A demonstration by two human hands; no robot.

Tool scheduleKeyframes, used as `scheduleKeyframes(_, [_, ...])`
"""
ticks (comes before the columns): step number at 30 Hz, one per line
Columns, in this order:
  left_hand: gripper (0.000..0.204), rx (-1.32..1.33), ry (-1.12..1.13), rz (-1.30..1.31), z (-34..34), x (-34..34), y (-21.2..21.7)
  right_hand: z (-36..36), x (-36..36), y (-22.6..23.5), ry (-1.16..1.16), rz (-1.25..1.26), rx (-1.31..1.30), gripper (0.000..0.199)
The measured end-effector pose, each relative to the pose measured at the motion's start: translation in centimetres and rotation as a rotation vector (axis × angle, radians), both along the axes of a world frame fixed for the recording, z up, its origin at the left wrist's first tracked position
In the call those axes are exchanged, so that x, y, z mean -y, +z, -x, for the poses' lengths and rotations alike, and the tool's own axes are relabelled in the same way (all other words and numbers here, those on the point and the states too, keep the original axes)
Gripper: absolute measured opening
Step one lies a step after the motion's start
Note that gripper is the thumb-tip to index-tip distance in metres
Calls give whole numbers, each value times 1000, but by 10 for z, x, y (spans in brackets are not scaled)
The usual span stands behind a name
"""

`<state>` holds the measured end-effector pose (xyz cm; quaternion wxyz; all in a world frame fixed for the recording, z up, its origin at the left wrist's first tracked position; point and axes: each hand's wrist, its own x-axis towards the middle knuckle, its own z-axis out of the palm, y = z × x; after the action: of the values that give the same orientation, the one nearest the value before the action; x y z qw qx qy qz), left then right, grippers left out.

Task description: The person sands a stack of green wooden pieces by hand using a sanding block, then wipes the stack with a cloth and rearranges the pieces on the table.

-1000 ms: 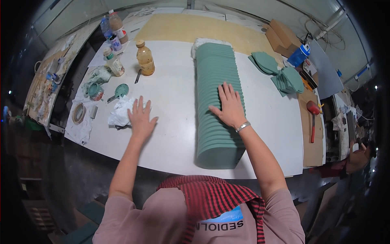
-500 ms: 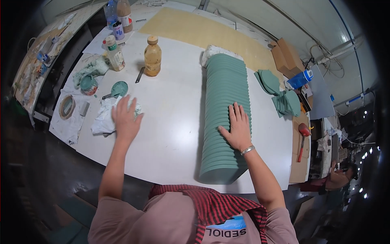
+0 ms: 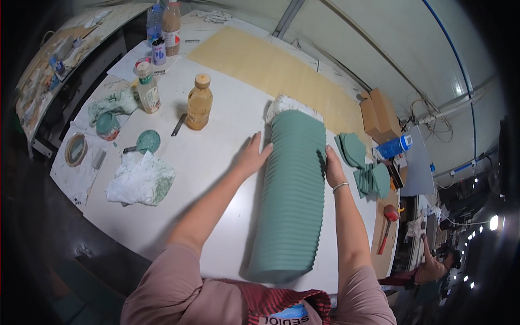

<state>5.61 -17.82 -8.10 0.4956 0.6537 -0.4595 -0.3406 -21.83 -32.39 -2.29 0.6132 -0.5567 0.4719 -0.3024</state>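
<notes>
A long row of overlapping green sheets with rounded ends (image 3: 290, 206) lies lengthwise in front of me on the white table. Along its left side is my left hand (image 3: 254, 155), fingers stretched out and thumb apart, the thumb tip at the edge of the row. Against the right side rests my right hand (image 3: 335, 167), fingers extended forward and partly hidden by the sheets. Neither hand is closed round anything. A white block-like thing (image 3: 295, 108) sits against the far end of the row.
On the left are a crumpled white cloth (image 3: 138, 181), a green-smeared lid (image 3: 148, 142), an open jar (image 3: 108, 125), a tape roll (image 3: 76, 149) and bottles (image 3: 199, 105). Loose green pieces (image 3: 374, 180), a blue bottle (image 3: 394, 146) and a red-handled mallet (image 3: 387, 227) lie right.
My left hand has moved right from above the white cloth to the row's left side. My right hand has slid off the top of the row to its right side. The view has shifted.
</notes>
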Motion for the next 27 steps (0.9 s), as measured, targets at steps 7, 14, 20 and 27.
scheduleKeyframes(7, [77, -457, -31, 173, 9, 88, -16, -43, 29, -8, -22, -153, -41, 79])
scheduleKeyframes(14, [83, -500, 15, -10, 27, 84, -14, -47, 16, 12, -73, -141, -220, 79])
scheduleKeyframes(20, [88, -219, -14, -75, 23, 83, -9, -50, 18, 16, -79, -201, -223, 79])
scheduleKeyframes(27, [90, 159, -61, 11, 32, 63, 13, -48, 19, 15, -86, -185, -233, 77])
